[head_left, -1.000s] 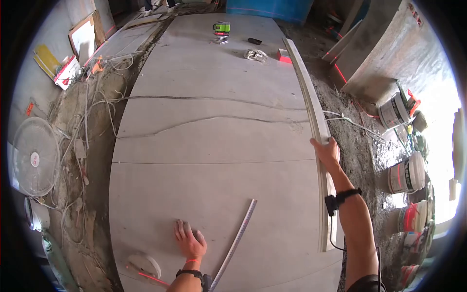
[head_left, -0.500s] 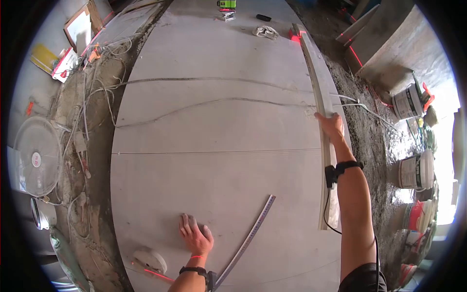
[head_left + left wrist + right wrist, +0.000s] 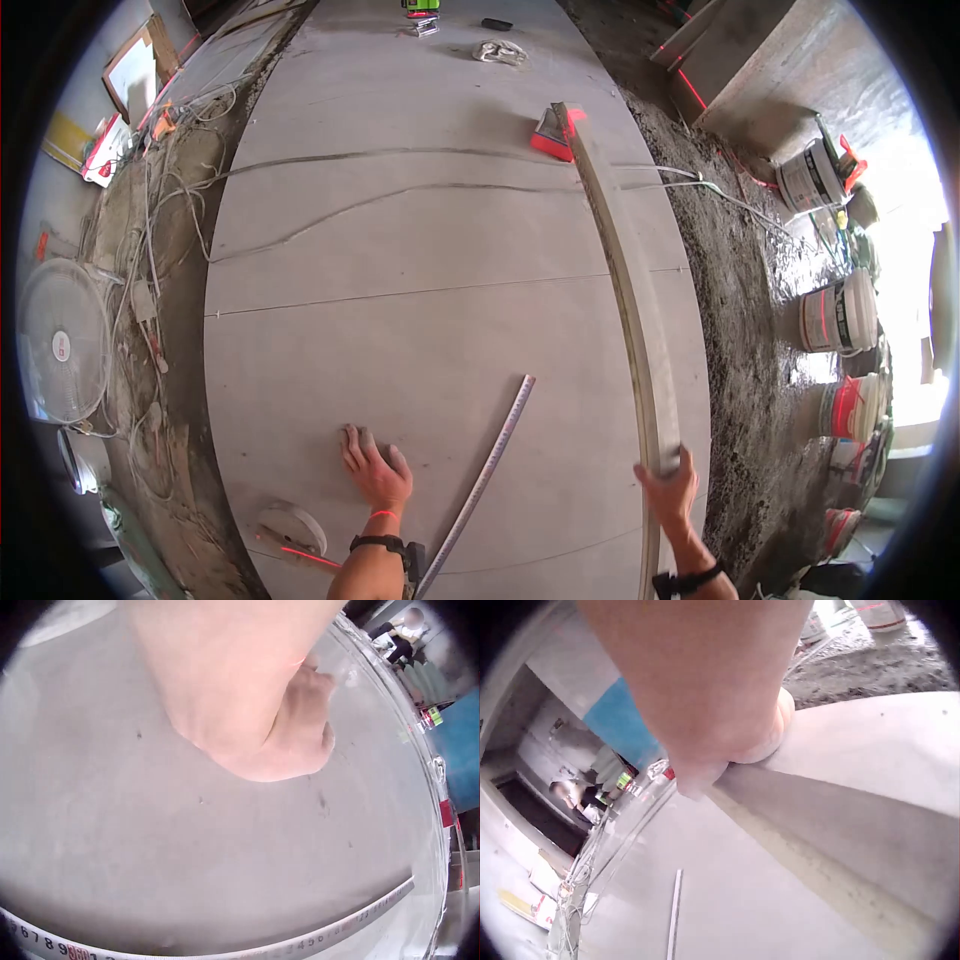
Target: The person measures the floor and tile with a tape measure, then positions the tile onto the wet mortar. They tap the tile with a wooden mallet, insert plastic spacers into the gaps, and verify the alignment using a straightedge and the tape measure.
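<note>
A large pale grey slab (image 3: 420,330) stretches away in front. On its near part my left hand (image 3: 376,472) rests with relaxed fingers, holding nothing. Just right of that hand, a tape measure's graduated blade (image 3: 490,460) lies diagonally; its numbers show in the left wrist view. My right hand (image 3: 670,490) grips a long straight bar (image 3: 622,270) along the slab's right side, thumb on the left face and fingers over the other. The bar's near end runs out of the head view. A red box (image 3: 550,138) sits against its far end, lit by a red laser line.
Two grey cables (image 3: 400,188) cross the slab. Farther back are a green laser level (image 3: 422,15), a crumpled cloth (image 3: 500,52) and a black item (image 3: 496,24). Buckets (image 3: 838,312) line the wet right side; a fan (image 3: 65,345) and loose cords stand left. A seated person (image 3: 405,634) is behind.
My right hand and the bar have come toward me, the bar's far end shifting left. The red box has come nearer with that end. My left hand stays on the slab.
</note>
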A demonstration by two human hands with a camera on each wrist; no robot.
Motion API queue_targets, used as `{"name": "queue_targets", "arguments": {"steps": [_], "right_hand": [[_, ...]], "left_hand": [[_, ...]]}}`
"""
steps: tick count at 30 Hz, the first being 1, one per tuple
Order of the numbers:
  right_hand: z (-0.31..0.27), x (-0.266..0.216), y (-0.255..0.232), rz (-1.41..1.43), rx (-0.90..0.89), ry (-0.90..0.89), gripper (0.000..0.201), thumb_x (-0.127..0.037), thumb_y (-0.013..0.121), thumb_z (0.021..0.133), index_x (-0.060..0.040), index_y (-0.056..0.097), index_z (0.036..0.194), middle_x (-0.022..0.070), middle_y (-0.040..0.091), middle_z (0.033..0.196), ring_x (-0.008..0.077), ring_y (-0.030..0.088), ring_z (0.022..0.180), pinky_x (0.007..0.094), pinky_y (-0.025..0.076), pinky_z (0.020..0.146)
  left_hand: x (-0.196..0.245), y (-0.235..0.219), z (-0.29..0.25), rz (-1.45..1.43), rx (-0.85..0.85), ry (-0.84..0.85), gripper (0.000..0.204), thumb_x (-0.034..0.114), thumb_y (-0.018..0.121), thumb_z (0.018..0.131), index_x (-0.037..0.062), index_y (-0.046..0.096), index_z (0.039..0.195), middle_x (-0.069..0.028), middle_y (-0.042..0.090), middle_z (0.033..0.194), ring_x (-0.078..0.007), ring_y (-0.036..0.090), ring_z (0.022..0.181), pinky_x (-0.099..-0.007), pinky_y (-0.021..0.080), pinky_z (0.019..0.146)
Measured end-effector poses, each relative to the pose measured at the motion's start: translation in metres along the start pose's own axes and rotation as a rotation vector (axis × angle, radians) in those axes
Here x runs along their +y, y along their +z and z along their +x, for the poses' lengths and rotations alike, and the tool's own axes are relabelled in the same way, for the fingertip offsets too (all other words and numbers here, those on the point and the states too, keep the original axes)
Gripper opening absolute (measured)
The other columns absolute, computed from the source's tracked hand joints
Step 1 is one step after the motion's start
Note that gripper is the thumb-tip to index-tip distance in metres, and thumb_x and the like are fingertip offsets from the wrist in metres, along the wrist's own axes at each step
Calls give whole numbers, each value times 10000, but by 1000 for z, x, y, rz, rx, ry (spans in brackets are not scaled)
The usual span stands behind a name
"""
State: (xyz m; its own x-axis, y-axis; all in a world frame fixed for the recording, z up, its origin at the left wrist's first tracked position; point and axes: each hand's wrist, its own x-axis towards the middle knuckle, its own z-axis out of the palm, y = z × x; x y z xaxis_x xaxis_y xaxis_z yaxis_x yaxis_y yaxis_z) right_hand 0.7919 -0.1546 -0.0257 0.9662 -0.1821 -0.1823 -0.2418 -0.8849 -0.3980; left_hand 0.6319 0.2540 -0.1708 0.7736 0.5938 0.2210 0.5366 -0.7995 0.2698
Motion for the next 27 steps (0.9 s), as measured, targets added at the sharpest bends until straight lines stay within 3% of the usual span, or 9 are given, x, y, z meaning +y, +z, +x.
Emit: {"name": "queue_targets", "arguments": {"steps": [2,5,6,10,16,21,23,24,27], "right_hand": [[-34,16,1,-32,17,-19,747,-315,931,624,39,565,1170,168,698,796,333,697,734,430,550,706],[-50,28,15,33,-94,-127,924,-342,932,596,76,525,1313,232,655,1089,353,694,890,444,568,755],[-42,18,23,37,-96,-124,924,-342,932,596,76,525,1313,232,655,1089,353,694,890,444,568,755],[33,-50,80,-20,-155,-487,902,-412,900,626,10,532,1333,199,663,1081,384,681,945,473,568,799],[141,-164,147,-142,-319,-728,890,-476,860,659,-42,516,1356,178,645,1092,369,675,922,458,560,789],[177,-212,164,-251,-382,-836,839,-487,842,640,-8,562,1270,172,640,1039,345,667,906,449,549,780],[183,-219,172,-270,-485,-851,872,-542,829,684,-30,529,1322,182,608,1153,353,616,1088,488,513,881],[187,-222,174,-273,-483,-859,872,-542,829,684,-30,529,1322,182,608,1153,353,616,1088,488,513,881],[199,-221,173,-312,-344,-1027,849,-576,818,691,-27,561,1285,184,578,1199,372,517,1244,515,461,970]], "left_hand": [[1,-2,1,8,-2,-3,552,216,578,916,-28,434,1390,-277,410,1485,-510,359,1406,-627,315,1136],[2,-1,1,17,-3,-9,555,216,582,914,-25,436,1392,-268,413,1487,-505,359,1411,-623,319,1135],[2,-1,1,21,-2,-10,559,217,587,910,-23,437,1393,-264,414,1489,-504,357,1415,-622,320,1136],[-1,2,-1,11,-11,-32,545,231,587,915,-33,461,1375,-273,414,1491,-500,343,1423,-611,296,1146],[-3,5,0,-54,-61,-53,610,218,594,891,-25,419,1422,-290,378,1513,-517,321,1427,-639,283,1136],[-1,-1,4,-7,-135,-71,669,207,582,876,-29,374,1467,-307,354,1524,-539,304,1425,-649,263,1148],[-1,-3,5,-9,-139,-66,670,210,572,878,-37,371,1466,-311,354,1522,-542,302,1424,-652,256,1154],[0,-3,7,-6,-144,-60,670,214,563,880,-46,368,1466,-316,353,1520,-546,299,1423,-655,248,1161],[0,-2,7,10,-166,-58,656,244,527,894,-68,377,1451,-330,356,1508,-554,302,1414,-663,247,1164]]}}
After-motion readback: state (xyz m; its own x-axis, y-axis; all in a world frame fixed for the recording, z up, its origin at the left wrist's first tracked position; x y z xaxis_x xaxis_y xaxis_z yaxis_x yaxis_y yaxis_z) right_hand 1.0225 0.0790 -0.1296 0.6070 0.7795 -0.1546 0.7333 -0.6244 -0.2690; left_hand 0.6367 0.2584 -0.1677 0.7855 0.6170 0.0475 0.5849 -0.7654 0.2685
